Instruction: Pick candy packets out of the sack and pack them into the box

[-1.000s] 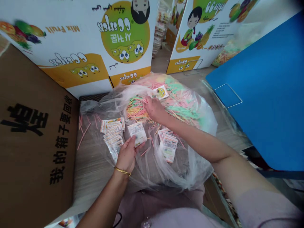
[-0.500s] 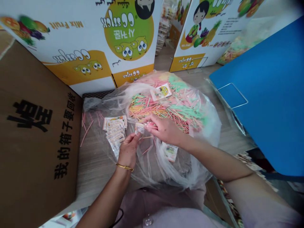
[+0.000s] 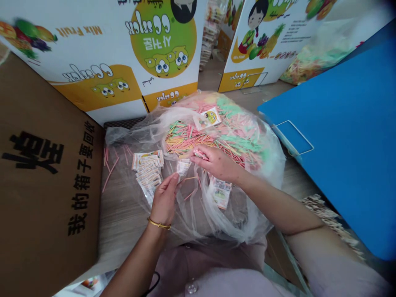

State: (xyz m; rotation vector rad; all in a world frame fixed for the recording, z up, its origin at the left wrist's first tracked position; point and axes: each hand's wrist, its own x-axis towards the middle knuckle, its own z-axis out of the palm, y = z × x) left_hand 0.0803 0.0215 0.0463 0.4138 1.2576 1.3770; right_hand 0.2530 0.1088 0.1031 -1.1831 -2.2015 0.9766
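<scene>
My left hand (image 3: pixel 167 197) pinches a small white printed candy sachet (image 3: pixel 183 166) between thumb and fingers. Just above and to the right of it, my right hand (image 3: pixel 218 165) is closed around a few short pink candy sticks (image 3: pixel 200 154), slightly apart from the sachet. Beyond my right hand lies a large heap of pink, green and yellow candy sticks (image 3: pixel 188 136) in a clear plastic bag (image 3: pixel 272 165). One printed sachet (image 3: pixel 210 118) rests on the heap. To the left, flat sachets (image 3: pixel 148 173) overlap in a row. More sachets (image 3: pixel 222 194) lie below my right wrist.
A brown carton (image 3: pixel 46 206) stands at the left, and white printed cartons (image 3: pixel 102 45) line the back. A blue panel (image 3: pixel 334 132) with a wire handle (image 3: pixel 298 136) slants in from the right. Loose sticks (image 3: pixel 110 175) lie on the table (image 3: pixel 114 231).
My right hand has drawn a little away from the sachet with the sticks, leaving more of the sachet visible. The blue panel appears further left and lower as the view shifts.
</scene>
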